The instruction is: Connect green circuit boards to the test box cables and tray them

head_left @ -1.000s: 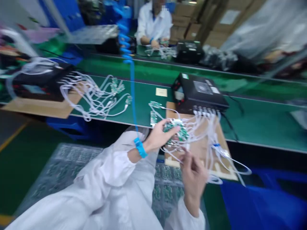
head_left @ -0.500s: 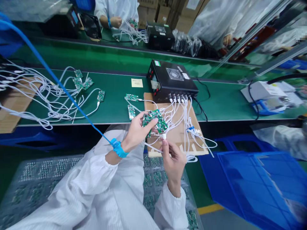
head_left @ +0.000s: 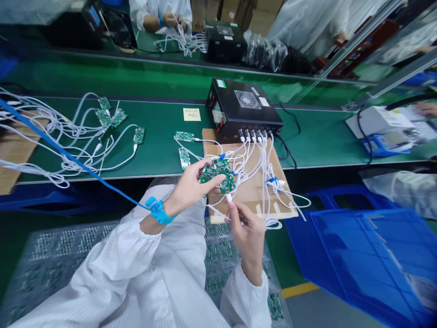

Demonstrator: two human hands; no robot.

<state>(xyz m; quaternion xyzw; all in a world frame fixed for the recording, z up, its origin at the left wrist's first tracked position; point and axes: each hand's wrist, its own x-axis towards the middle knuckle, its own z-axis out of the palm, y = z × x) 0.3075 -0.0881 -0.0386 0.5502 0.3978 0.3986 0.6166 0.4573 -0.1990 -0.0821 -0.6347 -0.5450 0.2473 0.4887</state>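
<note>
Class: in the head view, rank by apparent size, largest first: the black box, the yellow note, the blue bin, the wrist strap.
1. blue bin, though it is nearest
2. black box
3. wrist strap and yellow note: too alike to rank

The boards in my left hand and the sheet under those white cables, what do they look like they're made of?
Boards: rigid green circuit laminate, probably fibreglass, matte, dotted with small components. Sheet: corrugated cardboard by its look, plain brown and dull, with tape strips at the near edge.

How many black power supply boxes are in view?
2. One black power supply box stands on the near green bench, behind the cardboard sheet, with white cables plugged in. The other stands on the far bench near a co-worker's hands. More may be hidden.
</note>
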